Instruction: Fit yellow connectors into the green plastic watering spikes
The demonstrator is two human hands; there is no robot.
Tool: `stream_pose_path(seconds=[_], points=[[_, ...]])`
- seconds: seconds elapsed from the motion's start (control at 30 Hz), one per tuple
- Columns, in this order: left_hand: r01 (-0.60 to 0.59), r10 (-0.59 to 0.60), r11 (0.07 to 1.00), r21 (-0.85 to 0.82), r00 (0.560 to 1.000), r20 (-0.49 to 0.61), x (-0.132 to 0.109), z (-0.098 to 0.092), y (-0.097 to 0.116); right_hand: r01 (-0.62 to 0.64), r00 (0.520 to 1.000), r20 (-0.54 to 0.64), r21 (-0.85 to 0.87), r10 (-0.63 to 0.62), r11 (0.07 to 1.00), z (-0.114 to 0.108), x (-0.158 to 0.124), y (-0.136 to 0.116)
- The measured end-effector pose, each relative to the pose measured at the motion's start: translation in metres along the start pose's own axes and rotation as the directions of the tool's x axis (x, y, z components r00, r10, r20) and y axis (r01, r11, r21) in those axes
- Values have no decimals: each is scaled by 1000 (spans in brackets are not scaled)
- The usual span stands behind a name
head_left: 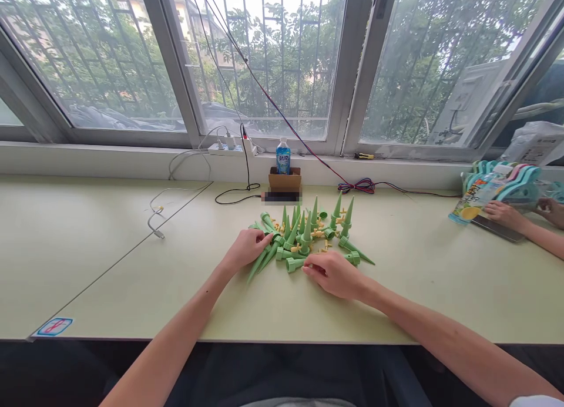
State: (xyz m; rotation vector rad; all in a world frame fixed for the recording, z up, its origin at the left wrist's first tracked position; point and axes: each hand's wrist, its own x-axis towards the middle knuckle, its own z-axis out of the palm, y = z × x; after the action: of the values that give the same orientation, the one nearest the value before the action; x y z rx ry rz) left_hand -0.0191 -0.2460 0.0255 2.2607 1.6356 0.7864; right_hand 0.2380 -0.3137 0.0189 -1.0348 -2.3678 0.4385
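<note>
A pile of green plant watering spikes with small yellow valves covers the middle of the table. Some spikes stand point up, others lie on their sides. At the pile's left edge, my left hand has its fingers closed around the collar end of a spike. Down at the front, my right hand pinches a lying spike whose collar points left; the hand hides its pointed end. Another spike lies just behind the right wrist.
A small cardboard box with a blue bottle stands behind the pile. Cables run along the windowsill. At right are another person's hands, a phone, a drink pouch and turquoise hangers.
</note>
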Motion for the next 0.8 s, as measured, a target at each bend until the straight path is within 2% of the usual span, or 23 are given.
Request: stream_pose_path(seconds=[0.27, 0.8], points=[[46, -45, 999, 13, 999, -14, 1, 1, 3, 4, 1000, 4, -8, -4, 1000, -1, 0, -2], [104, -101, 993, -52, 994, 51, 1, -1, 3, 5, 1000, 17, -5, -5, 1000, 0, -1, -1]])
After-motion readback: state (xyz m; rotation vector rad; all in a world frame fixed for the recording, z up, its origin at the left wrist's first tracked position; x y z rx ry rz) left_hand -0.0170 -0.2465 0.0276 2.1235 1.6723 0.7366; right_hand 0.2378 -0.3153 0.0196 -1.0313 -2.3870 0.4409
